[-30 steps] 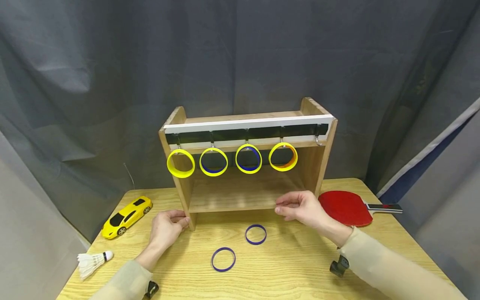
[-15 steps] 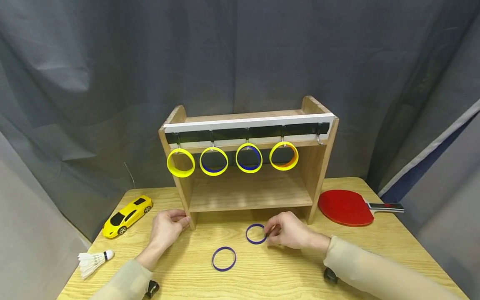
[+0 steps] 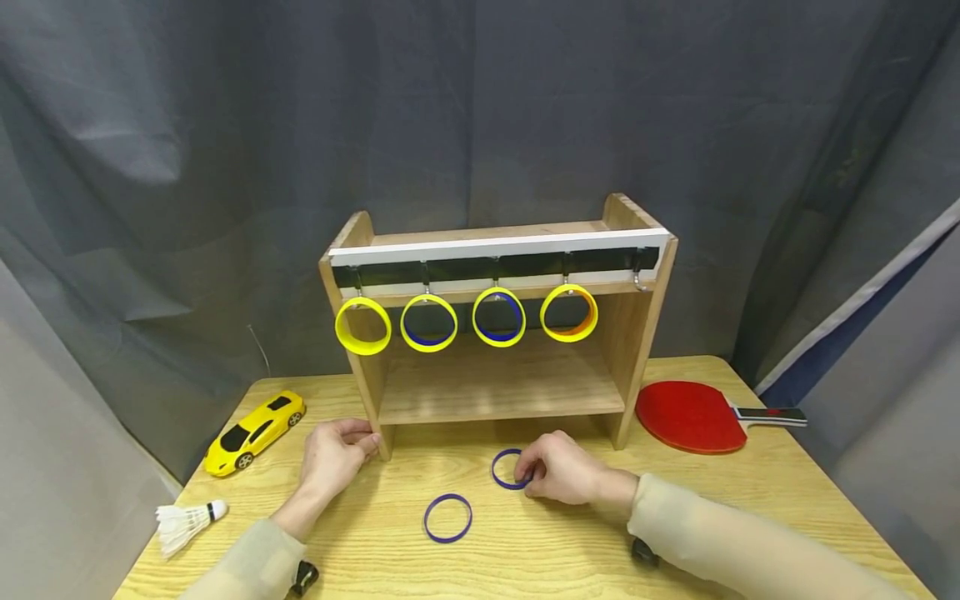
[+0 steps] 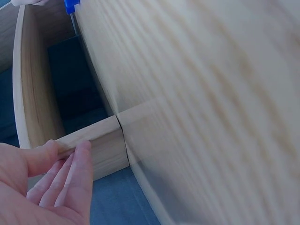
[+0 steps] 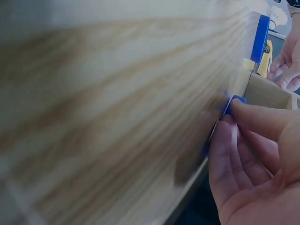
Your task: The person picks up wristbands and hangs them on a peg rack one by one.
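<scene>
On the tabletop (image 3: 375,558), my right hand (image 3: 566,471) pinches the right side of a dark blue ring (image 3: 495,473) between thumb and fingers. The right wrist view shows the thumb against that ring's band (image 5: 229,108); part of the ring is hidden by the fingers. A second blue ring (image 3: 447,541) lies flat, nearer the front. My left hand (image 3: 333,458) grips the lower front edge of the left side panel of a wooden shelf (image 3: 495,387). In the left wrist view, the thumb and fingers (image 4: 83,157) lie on either side of that panel.
Yellow-faced rings (image 3: 363,348) hang from hooks along the shelf's front rail (image 3: 457,269); the rightmost hook (image 3: 640,283) is bare. A yellow toy car (image 3: 255,433) and a shuttlecock (image 3: 180,527) lie left, a red table tennis bat (image 3: 690,417) right. A dark curtain (image 3: 480,100) hangs behind.
My right hand has come down and left from the shelf's lower front edge to the farther blue ring and taken hold of it. The left hand has stayed at the shelf's side panel.
</scene>
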{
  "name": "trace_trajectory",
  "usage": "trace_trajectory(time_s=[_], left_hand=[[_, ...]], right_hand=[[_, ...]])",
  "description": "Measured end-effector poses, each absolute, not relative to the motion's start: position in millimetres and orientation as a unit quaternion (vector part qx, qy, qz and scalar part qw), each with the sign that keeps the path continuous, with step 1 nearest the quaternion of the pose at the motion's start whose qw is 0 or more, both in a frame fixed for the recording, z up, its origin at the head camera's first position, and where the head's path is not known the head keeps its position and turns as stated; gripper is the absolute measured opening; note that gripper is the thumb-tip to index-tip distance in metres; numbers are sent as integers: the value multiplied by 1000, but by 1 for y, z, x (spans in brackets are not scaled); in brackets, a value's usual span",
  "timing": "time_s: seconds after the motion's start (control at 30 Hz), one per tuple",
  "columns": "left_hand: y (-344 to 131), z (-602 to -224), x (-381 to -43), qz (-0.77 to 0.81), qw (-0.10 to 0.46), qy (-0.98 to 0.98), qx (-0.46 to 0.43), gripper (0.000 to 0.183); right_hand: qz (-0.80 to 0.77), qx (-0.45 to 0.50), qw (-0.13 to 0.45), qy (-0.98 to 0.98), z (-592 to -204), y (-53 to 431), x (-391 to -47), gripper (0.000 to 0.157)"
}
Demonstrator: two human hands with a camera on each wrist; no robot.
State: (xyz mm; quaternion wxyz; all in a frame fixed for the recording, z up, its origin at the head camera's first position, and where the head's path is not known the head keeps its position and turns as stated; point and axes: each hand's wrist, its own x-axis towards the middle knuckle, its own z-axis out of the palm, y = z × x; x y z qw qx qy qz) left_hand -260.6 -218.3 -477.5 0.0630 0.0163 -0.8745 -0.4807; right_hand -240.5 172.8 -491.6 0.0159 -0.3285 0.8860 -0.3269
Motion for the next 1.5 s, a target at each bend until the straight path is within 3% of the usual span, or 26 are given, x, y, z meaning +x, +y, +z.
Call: trace_trajectory(time_s=[0.5,0.7,1.0,1.5], left_hand=[[-217,-477,-261,-485,62,-872,10,23],[-217,-477,-261,-483,63,-873,10,23],[-217,-477,-261,-490,59,-870,14,25],[-217,-477,-259,-492,62,-869,11,24]], right_hand=[[-324,-332,-13,886,-489,173,-236,14],[-376,-310,13,873,-482,175,-232,11],[-400,-292,22,869,-470,177,-224,21],[-332,-299,-106,888,-455,182,-211,20]])
